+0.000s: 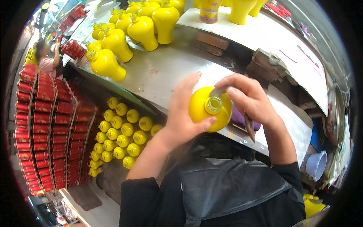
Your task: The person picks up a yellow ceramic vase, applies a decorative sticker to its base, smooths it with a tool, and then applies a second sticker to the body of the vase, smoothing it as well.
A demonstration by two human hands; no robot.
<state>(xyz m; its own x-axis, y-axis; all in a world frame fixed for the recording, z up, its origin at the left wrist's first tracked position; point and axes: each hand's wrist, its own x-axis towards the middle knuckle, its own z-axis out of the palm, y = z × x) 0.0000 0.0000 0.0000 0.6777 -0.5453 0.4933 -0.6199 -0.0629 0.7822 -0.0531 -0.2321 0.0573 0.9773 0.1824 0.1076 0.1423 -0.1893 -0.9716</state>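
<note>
A glossy yellow glass bottle [199, 108] with a bare clear neck stands in front of me, its open mouth facing up. My left hand [179, 109] is wrapped round its left side, thumb across the near shoulder. In my right hand [251, 99] is a slim scraper-like tool [249, 128], its brown end sticking out below the palm. The tool's greyish flat tip lies at the bottle's shoulder, close to the neck; I cannot tell whether it touches. Behind the bottle, a purple cloth [239, 118] is partly hidden by my right hand.
Several yellow bottles [107, 64] stand on the metal bench [151, 77] at the far left, and more [123, 140] on the floor. A white raised board [257, 36] holds vases. Red boxes [49, 128] are stacked left, near a person [48, 60]. A pale basin [316, 165] sits right.
</note>
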